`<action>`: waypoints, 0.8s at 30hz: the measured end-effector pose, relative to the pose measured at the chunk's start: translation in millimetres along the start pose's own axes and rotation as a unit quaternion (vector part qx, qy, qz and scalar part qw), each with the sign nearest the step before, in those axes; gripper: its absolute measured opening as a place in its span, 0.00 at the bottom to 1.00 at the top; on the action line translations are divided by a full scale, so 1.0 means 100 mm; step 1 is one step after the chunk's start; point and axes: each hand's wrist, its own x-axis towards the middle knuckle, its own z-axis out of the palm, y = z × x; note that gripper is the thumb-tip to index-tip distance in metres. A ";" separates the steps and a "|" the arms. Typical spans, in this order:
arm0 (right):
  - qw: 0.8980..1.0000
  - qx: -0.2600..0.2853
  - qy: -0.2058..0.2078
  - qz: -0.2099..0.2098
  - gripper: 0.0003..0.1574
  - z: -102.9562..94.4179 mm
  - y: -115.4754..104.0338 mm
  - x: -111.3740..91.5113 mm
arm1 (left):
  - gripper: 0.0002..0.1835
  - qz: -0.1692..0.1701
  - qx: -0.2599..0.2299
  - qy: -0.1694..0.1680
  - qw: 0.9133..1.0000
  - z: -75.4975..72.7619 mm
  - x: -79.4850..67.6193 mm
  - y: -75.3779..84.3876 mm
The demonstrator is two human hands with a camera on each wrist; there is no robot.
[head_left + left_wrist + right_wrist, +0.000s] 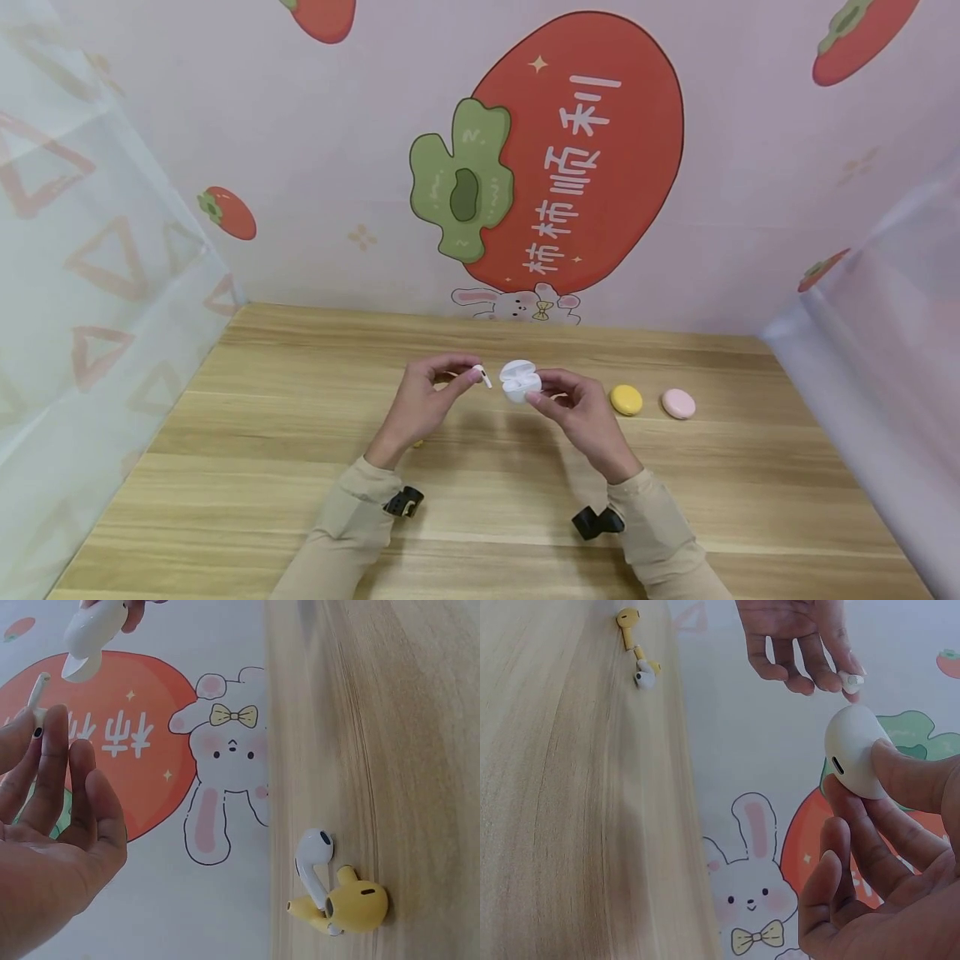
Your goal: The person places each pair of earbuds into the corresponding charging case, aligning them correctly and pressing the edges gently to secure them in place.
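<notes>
Currently the left hand (420,407) pinches a white earbud (483,376) between thumb and fingertips, its stem free and slanting down and rightward in the head view. Just apart, to its right, the right hand (588,414) grips a white case (521,387), lid raised (the hollow shows from above). So the earbud lies left of the case, both lifted off the table (285,492). Below, nearer the left hand, lie a second white earbud (311,859) and two yellow earbuds (361,909); a round yellow case (626,400) and a pink case (678,404) rest to the right.
</notes>
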 end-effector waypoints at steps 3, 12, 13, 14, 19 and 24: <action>1.000 0.001 -0.001 0.005 0.20 0.00 -0.01 0.00 | 0.09 -0.001 0.003 -0.004 1.000 0.00 -0.01 0.00; 1.000 0.003 -0.001 0.003 0.19 0.01 -0.02 -0.01 | 0.09 -0.008 0.018 -0.010 1.000 0.01 -0.03 0.03; 1.000 0.001 -0.001 0.002 0.19 0.01 -0.02 -0.01 | 0.09 -0.009 0.020 -0.010 1.000 0.02 -0.03 0.03; 1.000 0.000 0.000 0.002 0.19 0.01 -0.02 -0.01 | 0.09 -0.010 0.021 -0.009 1.000 0.02 -0.03 0.03; 1.000 -0.007 0.002 -0.001 0.19 0.03 -0.02 -0.01 | 0.08 -0.006 0.021 -0.001 1.000 0.03 -0.03 0.06; 1.000 0.001 0.001 -0.010 0.18 0.04 -0.02 -0.02 | 0.08 0.010 0.011 0.012 1.000 0.04 -0.03 0.07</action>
